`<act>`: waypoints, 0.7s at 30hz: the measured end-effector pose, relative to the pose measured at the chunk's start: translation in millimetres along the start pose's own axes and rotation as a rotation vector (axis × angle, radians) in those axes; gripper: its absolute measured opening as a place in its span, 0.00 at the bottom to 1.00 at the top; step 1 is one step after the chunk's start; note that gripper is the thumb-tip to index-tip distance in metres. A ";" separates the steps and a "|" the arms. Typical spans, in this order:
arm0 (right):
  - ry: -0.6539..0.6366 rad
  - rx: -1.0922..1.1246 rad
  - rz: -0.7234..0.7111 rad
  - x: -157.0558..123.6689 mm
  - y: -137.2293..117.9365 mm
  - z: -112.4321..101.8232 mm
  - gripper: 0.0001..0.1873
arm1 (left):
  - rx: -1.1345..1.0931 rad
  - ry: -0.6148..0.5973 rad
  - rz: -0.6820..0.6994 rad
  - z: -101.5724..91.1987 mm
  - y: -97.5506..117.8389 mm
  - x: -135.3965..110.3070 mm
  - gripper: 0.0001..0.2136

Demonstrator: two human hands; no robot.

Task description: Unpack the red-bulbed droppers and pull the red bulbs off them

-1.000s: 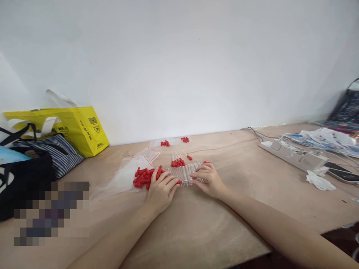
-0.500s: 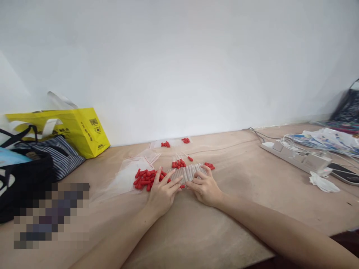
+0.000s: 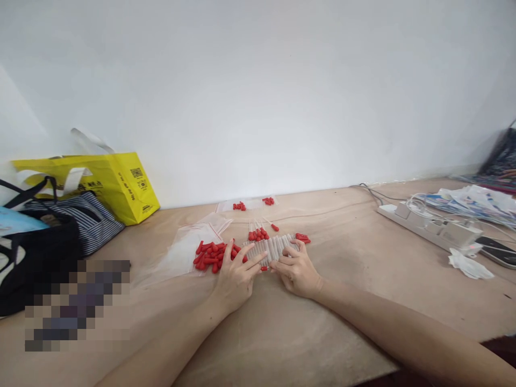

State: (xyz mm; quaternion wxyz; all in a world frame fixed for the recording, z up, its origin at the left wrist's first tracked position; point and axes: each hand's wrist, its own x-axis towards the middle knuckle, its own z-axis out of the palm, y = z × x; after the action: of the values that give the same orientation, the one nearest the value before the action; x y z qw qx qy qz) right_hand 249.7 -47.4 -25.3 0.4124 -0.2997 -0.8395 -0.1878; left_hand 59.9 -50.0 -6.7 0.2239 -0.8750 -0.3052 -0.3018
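Observation:
A row of slim clear tubes (image 3: pixel 274 247) lies side by side on the table between my hands. My left hand (image 3: pixel 237 274) rests with its fingers spread, the fingertips touching the left part of the row. My right hand (image 3: pixel 298 273) has bent, parted fingers over the row's right end; its thumb is hidden. Beside my left fingers lies a heap of red rubber bulbs (image 3: pixel 207 257). Just behind the row are several clear droppers with red bulbs (image 3: pixel 258 234) fitted, and one lone red-bulbed dropper (image 3: pixel 274 227). A few red bulbs (image 3: pixel 302 237) sit by my right fingertips.
Clear zip bags (image 3: pixel 189 242) lie left of the heap. A bag holding red-bulbed droppers (image 3: pixel 253 203) lies by the wall. A yellow bag (image 3: pixel 133 188) and striped bag (image 3: pixel 97 223) stand left. At right are a power strip (image 3: pixel 423 228), crumpled tissue (image 3: pixel 470 264) and phone (image 3: pixel 497 251).
The whole view has shifted slightly. Both hands stay on the row of clear tubes with almost the same finger positions.

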 end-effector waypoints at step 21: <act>-0.018 0.000 0.022 -0.2 -1.3 -1.7 0.09 | 0.017 0.073 -0.047 1.8 3.9 -2.6 0.11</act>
State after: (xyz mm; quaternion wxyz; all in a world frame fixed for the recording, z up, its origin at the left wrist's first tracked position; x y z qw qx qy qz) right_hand 249.9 -49.4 -24.5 0.4069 -0.3106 -0.8398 -0.1807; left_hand 61.6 -52.8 -10.5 0.2353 -0.8541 -0.3197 -0.3361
